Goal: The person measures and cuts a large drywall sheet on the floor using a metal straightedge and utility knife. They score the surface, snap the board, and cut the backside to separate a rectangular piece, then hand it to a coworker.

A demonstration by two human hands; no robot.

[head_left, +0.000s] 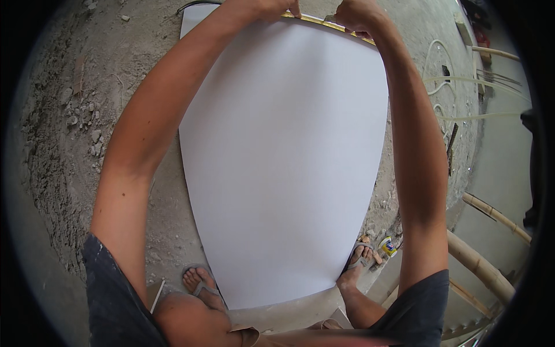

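A large white board (283, 144) lies flat on the ground between my feet and stretches away from me. Across its far end runs a narrow yellow strip (312, 21) that looks like a tape measure's blade. My left hand (274, 8) is at the strip's left part, fingers bent down onto it; the top edge of the view cuts this hand off. Further right, my right hand (359, 16) is curled over the strip. A small greyish tip (330, 18) pokes out by its fingers, too small to name.
My sandalled feet (203, 283) stand at the board's near corners. Rubble (95, 136) lies on the rough ground at left. A yellow container (388, 247) is beside my right foot. Bamboo poles (480, 266) and pale hoses (442, 81) lie at right. A dark cable (193, 4) curves behind the board.
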